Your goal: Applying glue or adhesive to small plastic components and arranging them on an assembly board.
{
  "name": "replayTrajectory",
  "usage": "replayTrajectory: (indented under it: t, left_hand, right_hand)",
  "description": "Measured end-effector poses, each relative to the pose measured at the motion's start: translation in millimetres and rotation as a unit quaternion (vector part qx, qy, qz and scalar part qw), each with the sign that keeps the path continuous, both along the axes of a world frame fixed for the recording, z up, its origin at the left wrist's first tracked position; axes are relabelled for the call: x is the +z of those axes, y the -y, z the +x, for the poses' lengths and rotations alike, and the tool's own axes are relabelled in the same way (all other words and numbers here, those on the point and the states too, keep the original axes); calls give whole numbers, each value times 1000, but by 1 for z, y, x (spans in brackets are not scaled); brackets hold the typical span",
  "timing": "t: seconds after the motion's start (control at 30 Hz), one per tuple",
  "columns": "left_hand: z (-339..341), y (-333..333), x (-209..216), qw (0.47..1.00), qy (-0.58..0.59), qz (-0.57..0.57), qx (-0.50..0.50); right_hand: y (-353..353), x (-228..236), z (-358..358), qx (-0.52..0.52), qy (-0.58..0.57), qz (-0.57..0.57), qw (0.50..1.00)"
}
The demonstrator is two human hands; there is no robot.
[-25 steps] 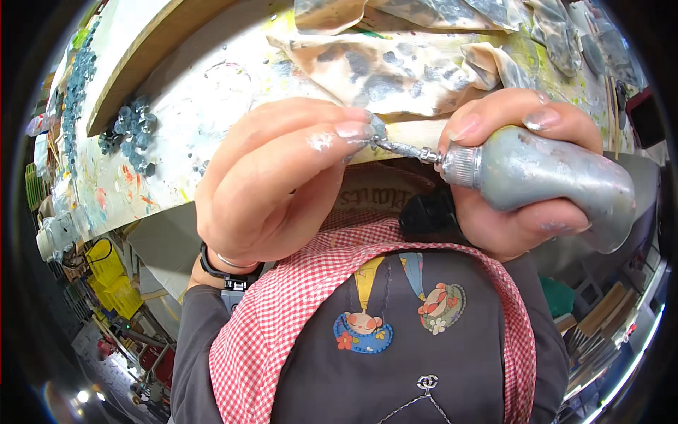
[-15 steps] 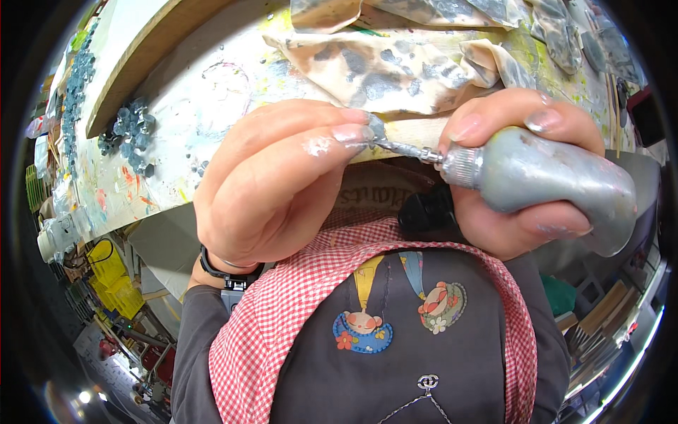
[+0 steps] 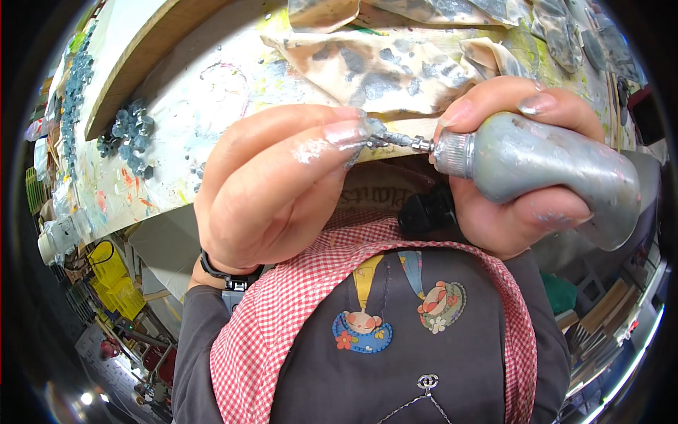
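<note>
Grey bottle (image 3: 551,159) held kinda sideways, frame right
Clutched by right fingers (image 3: 487,99); silvery bit (image 3: 377,133) pinched in left fingers (image 3: 311,145), mid-frame.

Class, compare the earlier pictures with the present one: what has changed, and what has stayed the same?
The right hand and the grey bottle have shifted slightly up the picture, the nozzle also slightly left. Nothing was grasped or let go. The left hand, nearly in place, still pinches the small silvery piece; the spotted cloth lies as before.
</note>
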State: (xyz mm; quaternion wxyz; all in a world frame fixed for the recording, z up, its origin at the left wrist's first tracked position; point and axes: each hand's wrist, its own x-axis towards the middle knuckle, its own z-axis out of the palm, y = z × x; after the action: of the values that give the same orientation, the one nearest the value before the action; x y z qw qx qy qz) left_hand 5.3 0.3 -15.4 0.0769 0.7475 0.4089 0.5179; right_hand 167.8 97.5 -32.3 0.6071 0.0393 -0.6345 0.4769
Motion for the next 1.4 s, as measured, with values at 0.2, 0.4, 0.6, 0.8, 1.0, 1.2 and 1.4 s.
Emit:
replayTrajectory:
  t: [0.2, 0.4, 0.6, 0.8, 1.0, 1.2, 1.4]
  left_hand:
    - [1, 1, 0, 1000, 1, 2, 5]
    - [9, -3, -5, 994, 72, 40, 74]
    - [9, -4, -7, 994, 72, 48, 72]
    - [1, -1, -5, 998, 41, 34, 37]
    - [6, -4, -6, 994, 67, 42, 69]
    - [5, -2, -7, 995, 66, 32, 70]
    - [0, 2, -3, 995, 87, -25, 47]
  right_hand:
    - [3, 1, -1, -14, -22, -18, 999]
    - [8, 1, -4, -28, -45, -35, 998]
    - [7, -1, -5, -40, -66, -51, 996]
    - [-5, -1, 0, -50, 6, 62, 997]
    - [-4, -6, 1, -49, -27, 83, 995]
    - [2, -3, 0, -23, -42, -21, 999]
    - [12, 1, -5, -30, -94, -87, 991]
